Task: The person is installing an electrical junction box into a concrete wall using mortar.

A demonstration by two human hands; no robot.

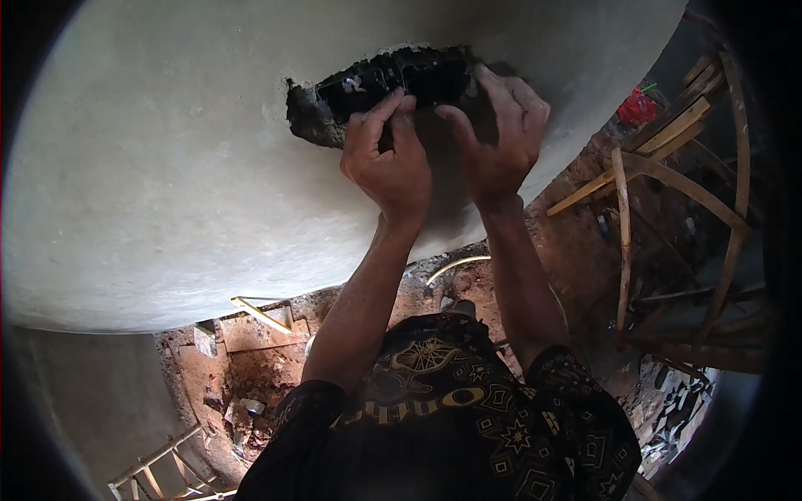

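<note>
Two hands (386, 167), two forearms (355, 309), one wall (167, 167), one hole (309, 117), one ladder (154, 457), one red bundle (637, 108), one shirt (434, 442)

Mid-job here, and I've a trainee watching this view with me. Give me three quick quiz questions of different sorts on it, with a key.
1. True or false: the hole in the wall has a clean, straight edge all round.

2. Multiple choice: the left hand and right hand are both up at the hole. Which one has its thumb and index fingertip wider apart?
A) Left
B) Right

3. Fill in the blank: the box set in the hole is ____ in colour.

Key:
1. False; the edge is ragged.
2. B
3. Black
</note>
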